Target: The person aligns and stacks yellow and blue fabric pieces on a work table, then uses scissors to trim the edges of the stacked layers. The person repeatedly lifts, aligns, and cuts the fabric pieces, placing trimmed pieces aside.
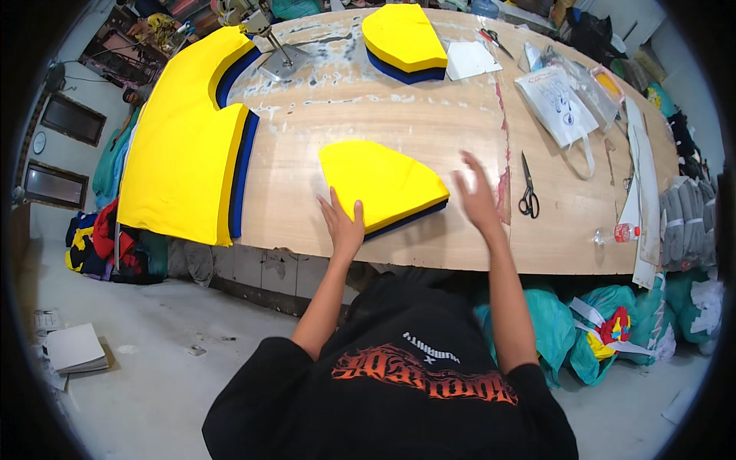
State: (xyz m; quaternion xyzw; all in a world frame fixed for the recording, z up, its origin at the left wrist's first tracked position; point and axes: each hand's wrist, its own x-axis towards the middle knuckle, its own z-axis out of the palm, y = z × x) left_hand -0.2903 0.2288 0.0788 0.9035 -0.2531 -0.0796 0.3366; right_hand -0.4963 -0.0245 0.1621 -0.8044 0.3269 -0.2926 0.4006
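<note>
A stack of cut fabric pieces (381, 180), yellow on top with dark blue layers beneath, lies on the wooden table (307, 180) in front of me. My left hand (343, 223) rests at its near left edge, thumb and fingers spread. To the right of the stack, my right hand (477, 192) hovers with its fingers apart, slightly blurred, and holds nothing. A larger yellow and blue fabric stack (178, 153) covers the table's left end. Another rounded stack (405, 38) sits at the far side.
A cutting machine (280, 60) stands on its base plate at the far left. Black scissors (529, 188), red-handled scissors (494, 40), a white bag (556, 106) and a plastic bottle (617, 234) lie to the right. Green sacks (548, 330) sit below the near edge.
</note>
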